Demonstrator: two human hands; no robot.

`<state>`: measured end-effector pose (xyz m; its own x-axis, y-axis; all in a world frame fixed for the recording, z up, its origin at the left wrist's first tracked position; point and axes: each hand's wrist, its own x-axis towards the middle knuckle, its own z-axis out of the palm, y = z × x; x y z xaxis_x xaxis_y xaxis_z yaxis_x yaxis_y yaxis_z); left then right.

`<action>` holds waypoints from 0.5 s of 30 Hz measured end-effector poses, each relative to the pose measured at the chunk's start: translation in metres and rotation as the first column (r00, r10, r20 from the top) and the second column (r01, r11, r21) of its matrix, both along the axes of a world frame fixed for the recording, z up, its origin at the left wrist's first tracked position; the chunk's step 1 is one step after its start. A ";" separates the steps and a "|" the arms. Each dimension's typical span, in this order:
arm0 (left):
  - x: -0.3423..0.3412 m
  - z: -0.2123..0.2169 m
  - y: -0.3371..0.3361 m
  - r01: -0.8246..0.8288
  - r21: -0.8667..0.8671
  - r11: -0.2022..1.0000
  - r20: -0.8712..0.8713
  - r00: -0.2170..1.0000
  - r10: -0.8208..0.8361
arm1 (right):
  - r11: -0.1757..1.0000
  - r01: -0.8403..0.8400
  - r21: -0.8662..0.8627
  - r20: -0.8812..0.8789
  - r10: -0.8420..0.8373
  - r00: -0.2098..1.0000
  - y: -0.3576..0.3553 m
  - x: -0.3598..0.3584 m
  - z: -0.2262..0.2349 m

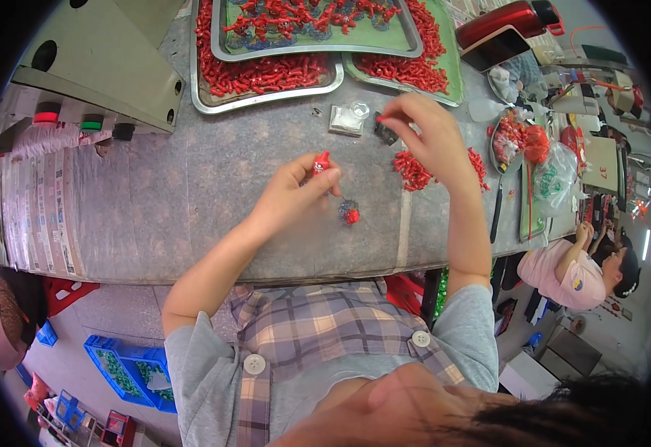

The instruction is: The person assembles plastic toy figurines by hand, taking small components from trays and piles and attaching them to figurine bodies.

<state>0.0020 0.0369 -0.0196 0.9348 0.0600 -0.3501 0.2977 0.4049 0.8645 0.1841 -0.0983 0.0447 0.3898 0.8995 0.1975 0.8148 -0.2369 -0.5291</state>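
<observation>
While left hand (296, 190) pinches a small red plastic part (322, 162) upright above the grey table (154, 208), right hand (430, 134) fingertips close on another red piece (380, 118), up and right, near the loose red pile (415, 173)

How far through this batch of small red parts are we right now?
Done, it seems: one red piece on a blue base lies on the table, and trays behind hold many red parts. In hand: the left hand pinches a red piece; the right hand lifts another. Left: a loose red pile.
</observation>
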 end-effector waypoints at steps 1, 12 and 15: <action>0.001 -0.001 0.002 -0.011 -0.029 1.000 -0.035 0.999 0.010 | 0.998 -0.037 -0.054 0.145 0.045 0.988 0.004 0.008 -0.001; 0.000 -0.002 0.009 -0.101 -0.162 0.982 0.038 0.993 0.109 | 0.952 -0.109 -0.286 0.623 0.271 0.733 0.040 -0.003 -0.006; 0.000 0.000 0.008 -0.110 -0.135 0.985 0.042 0.992 0.116 | 0.941 -0.105 -0.322 0.727 0.317 0.610 0.044 -0.010 -0.007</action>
